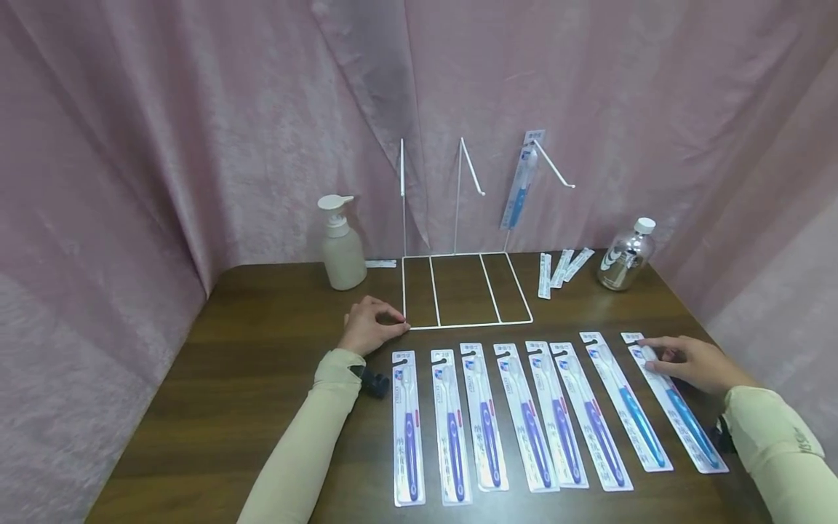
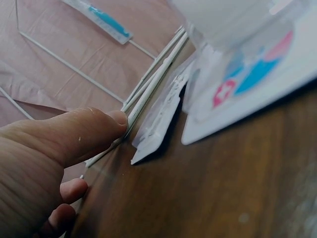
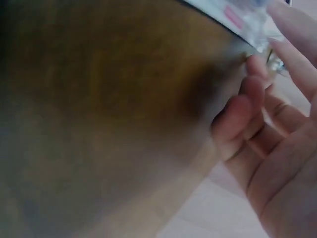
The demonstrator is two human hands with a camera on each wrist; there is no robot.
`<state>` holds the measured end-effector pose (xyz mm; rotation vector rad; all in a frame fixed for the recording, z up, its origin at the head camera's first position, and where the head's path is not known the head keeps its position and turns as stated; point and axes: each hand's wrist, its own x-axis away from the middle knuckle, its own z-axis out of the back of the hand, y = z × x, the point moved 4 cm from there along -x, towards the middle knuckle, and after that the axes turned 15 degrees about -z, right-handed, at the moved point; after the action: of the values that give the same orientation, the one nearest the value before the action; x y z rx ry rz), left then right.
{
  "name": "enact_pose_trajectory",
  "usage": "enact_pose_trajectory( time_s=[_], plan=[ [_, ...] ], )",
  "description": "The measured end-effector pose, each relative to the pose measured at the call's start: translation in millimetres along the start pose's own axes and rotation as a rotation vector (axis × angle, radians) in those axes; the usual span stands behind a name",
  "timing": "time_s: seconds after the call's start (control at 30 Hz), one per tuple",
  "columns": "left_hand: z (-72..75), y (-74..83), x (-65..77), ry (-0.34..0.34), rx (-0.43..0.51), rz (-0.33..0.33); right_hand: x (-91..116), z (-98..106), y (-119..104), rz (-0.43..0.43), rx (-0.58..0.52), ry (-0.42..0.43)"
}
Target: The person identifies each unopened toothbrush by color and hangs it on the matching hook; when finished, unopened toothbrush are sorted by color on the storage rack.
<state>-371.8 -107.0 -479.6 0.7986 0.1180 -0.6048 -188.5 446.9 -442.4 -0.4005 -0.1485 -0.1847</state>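
My left hand pinches the front left corner of a white wire display rack; its thumb lies along the wire in the left wrist view. At the right, my right hand holds the upper end of a packaged toothbrush with a blue handle, thumb and index finger on the pack. Another blue toothbrush pack lies just left of it. Farther left, several purple-handled toothbrush packs lie in a row. One blue toothbrush pack hangs from the rack's right hook.
The middle hook and left hook hold nothing. A pump bottle stands left of the rack. To the right are small white strips and a clear bottle with a white cap. Pink curtain hangs behind the table.
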Motion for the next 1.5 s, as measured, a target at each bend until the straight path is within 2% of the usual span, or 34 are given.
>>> enact_pose_trajectory(
  time_s=[0.2, 0.33, 0.47, 0.53, 0.6, 0.67, 0.83, 0.93, 1.03, 1.1, 1.2, 1.33, 1.5],
  plan=[
    [-2.8, 0.2, 0.2, 0.006, -0.003, -0.001, 4.8, -1.6, 13.4, -0.062, -0.062, -0.005],
    [-2.5, 0.1, 0.4, 0.008, 0.000, 0.002, 6.2, -2.7, 18.2, -0.068, -0.111, -0.007],
    [-1.7, 0.6, 0.5, 0.011, -0.006, 0.005, 6.5, 1.3, 14.2, -0.051, -0.128, 0.048],
    [-1.5, 0.9, 0.8, 0.008, -0.008, 0.007, 6.7, 7.1, 6.7, -0.051, -0.135, 0.102],
    [-1.1, 1.2, 1.4, 0.007, -0.008, 0.011, 6.7, 16.9, -7.1, -0.027, -0.143, 0.172],
    [-0.8, 1.2, 2.2, 0.005, -0.008, 0.018, 7.6, 31.2, -27.4, 0.005, -0.129, 0.277],
    [-2.0, 0.2, 1.7, 0.004, -0.015, 0.020, 12.3, 73.0, -97.1, 0.142, -0.083, 0.613],
    [-3.0, -0.4, 0.6, 0.003, -0.019, 0.016, 16.3, 93.9, -141.4, 0.221, -0.115, 0.793],
    [-2.8, 0.4, 0.7, 0.007, -0.015, 0.024, 17.7, 109.1, -179.3, 0.288, -0.187, 0.904],
    [-3.0, 0.7, 0.9, 0.013, -0.013, 0.029, 16.8, 114.3, -197.8, 0.313, -0.223, 0.940],
    [-2.2, 0.8, 1.2, 0.020, -0.013, 0.034, 10.2, 115.4, -215.7, 0.307, -0.253, 0.945],
    [-1.9, 1.6, 1.4, 0.016, -0.017, 0.024, 0.4, 110.4, -224.5, 0.279, -0.281, 0.932],
    [1.4, -1.2, 5.6, 0.043, -0.022, 0.037, -21.1, 104.9, -234.9, 0.255, -0.331, 0.891]
  ],
)
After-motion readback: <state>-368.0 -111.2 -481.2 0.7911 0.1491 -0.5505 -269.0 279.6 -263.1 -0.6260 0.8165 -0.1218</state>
